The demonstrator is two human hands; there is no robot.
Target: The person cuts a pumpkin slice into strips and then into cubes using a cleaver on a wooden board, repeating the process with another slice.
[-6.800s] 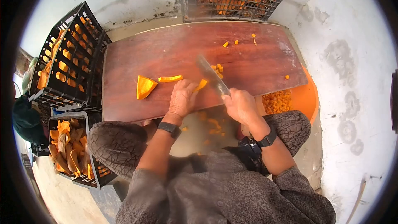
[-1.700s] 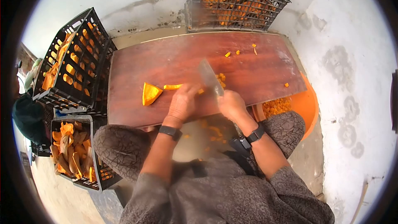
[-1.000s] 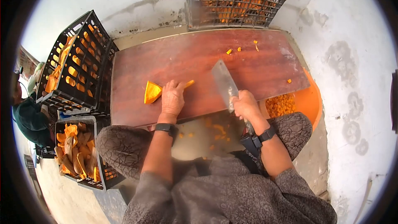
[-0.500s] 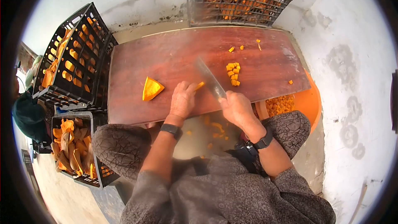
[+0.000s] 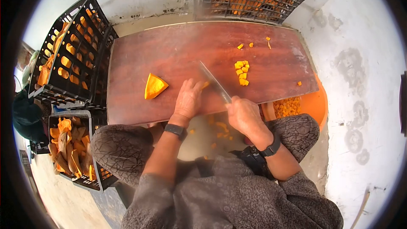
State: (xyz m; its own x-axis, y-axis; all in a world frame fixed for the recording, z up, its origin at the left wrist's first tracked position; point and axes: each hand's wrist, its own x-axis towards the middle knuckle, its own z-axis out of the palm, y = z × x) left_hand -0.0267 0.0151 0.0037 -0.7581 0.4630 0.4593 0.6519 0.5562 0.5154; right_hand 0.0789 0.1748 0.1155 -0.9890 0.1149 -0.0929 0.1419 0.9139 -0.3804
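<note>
My right hand point(image 5: 245, 114) is closed around the handle of a kitchen knife point(image 5: 215, 82), whose blade points up and left over the red-brown board point(image 5: 178, 46). Close to the left of the blade, my left hand point(image 5: 188, 99) has its fingers closed on a small pumpkin piece point(image 5: 206, 85), mostly hidden by the fingertips. Farther left lies a pumpkin wedge point(image 5: 155, 86) with its orange flesh showing. To the right of the blade sits a small group of pumpkin cubes point(image 5: 242, 73).
Several loose bits lie near the board's far right. An orange basin point(image 5: 321, 101) of diced pumpkin stands under the right edge. Black crates point(image 5: 80, 51) of pumpkin pieces stand at left, with another stack of crates point(image 5: 250, 0) behind the board. Scraps point(image 5: 222, 129) lie on the floor.
The knife blade has turned more edge-on, just beside my left fingers. The view has shifted slightly. The wedge and the cubes keep their places on the board.
</note>
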